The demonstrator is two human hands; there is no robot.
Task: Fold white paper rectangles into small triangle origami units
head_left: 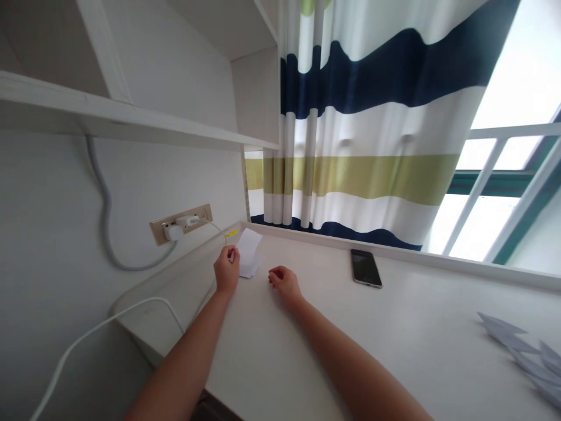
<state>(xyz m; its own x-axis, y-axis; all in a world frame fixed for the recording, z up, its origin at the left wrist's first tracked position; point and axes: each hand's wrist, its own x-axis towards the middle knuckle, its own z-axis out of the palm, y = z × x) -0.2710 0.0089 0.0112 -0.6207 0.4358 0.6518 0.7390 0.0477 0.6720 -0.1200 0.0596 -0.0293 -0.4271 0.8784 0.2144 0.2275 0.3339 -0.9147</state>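
Observation:
My left hand (227, 269) pinches the left edge of a white sheet of paper (249, 244) between thumb and fingers, tilting it up off the desk. More white paper (250, 270) lies flat beneath it. My right hand (284, 282) rests on the desk just right of the paper, apart from it. Its fingers are curled closed and nothing shows in them. Folded paper pieces (521, 351), several of them and pointed in shape, lie at the right side of the desk (394, 345).
A phone (366, 268) lies near the desk's back edge. On the left wall, plugs sit in a socket strip (202, 214), with a white cable (87, 336) looping at the desk's left edge. A shelf (175, 126) overhangs the left side. A striped curtain (372, 134) hangs behind.

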